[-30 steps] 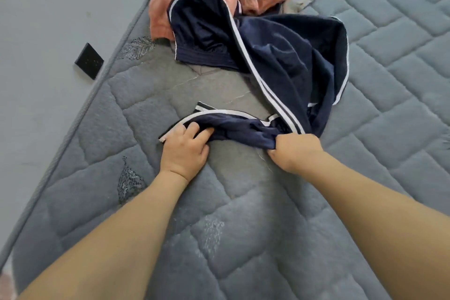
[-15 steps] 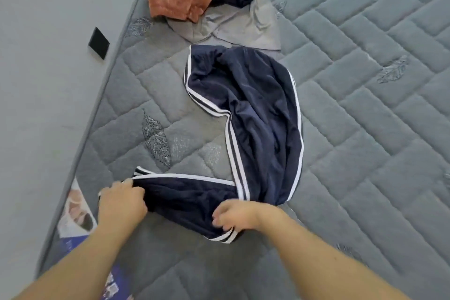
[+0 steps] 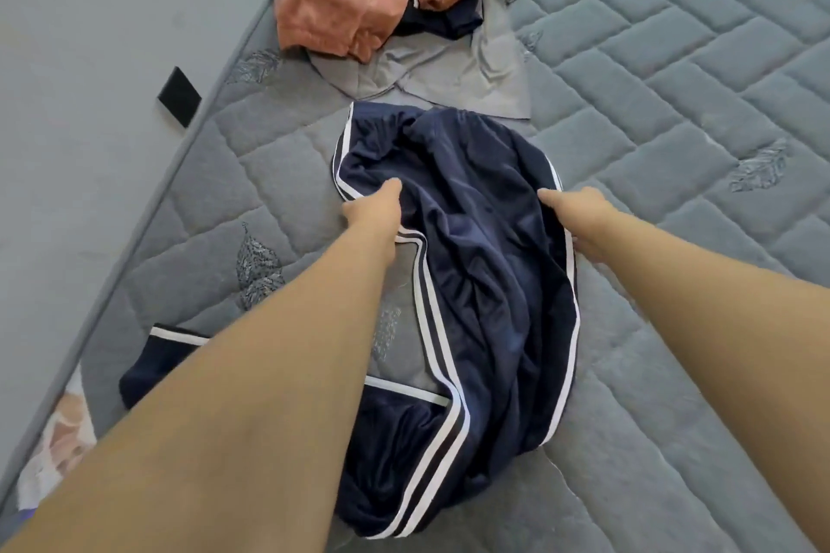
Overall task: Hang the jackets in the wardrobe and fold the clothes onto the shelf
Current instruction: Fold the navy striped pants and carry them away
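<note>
Head view: navy garment (image 3: pixel 489 265) with white side stripes lies spread on the grey quilted mattress (image 3: pixel 673 103), running from beyond both hands back toward the person. Left hand (image 3: pixel 375 209) at the garment's left striped edge, fingers pinching the fabric. Right hand (image 3: pixel 579 216) at the right striped edge, fingers curled around the hem. Beyond the fingers: flat grey garment (image 3: pixel 449 76), just past the navy one; further out an orange garment (image 3: pixel 355 0), crumpled, overlapping the grey. Left of the left fingers, off the mattress: small black object (image 3: pixel 179 97) on the floor
</note>
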